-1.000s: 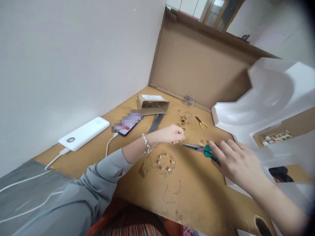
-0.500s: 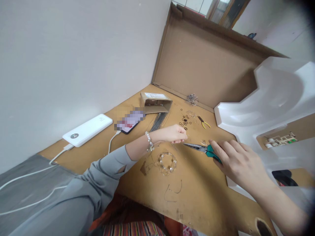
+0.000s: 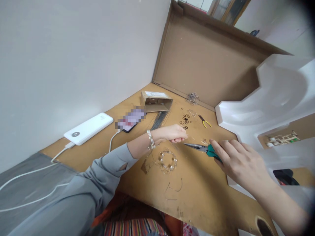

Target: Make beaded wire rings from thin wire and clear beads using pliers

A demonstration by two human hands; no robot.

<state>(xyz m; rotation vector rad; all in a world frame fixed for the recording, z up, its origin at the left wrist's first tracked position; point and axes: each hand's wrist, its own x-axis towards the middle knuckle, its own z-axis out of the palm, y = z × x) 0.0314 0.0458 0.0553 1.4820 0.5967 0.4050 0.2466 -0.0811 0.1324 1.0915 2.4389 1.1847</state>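
My right hand [image 3: 237, 162] is wrapped round needle-nose pliers [image 3: 198, 147] with green handles. Their jaws point left, a short way from my left hand [image 3: 178, 133]. That hand is closed in a pinch, and a thin wire [image 3: 187, 135] shows faintly at its fingertips. How the wire lies inside the fingers is hidden. Below it on the table lies a ring of wire and clear beads [image 3: 160, 160]. A few bent wire pieces [image 3: 181, 184] are nearer the front edge. Behind my left hand, straight grey wires [image 3: 158, 120] stick out from an opened cardboard box [image 3: 157, 95].
Small dark rings [image 3: 185, 119], yellow-handled pliers [image 3: 206, 123] and a wire tangle [image 3: 193, 97] lie at the back. A phone [image 3: 131, 119] and a cabled white power bank [image 3: 88, 128] sit along the wall. White moulded foam [image 3: 236, 113] borders the right side, and a cardboard panel [image 3: 201, 52] stands behind.
The whole view has shifted slightly. Both hands keep nearly the same places, with the left wrist turned a little and the pliers still in my right hand.
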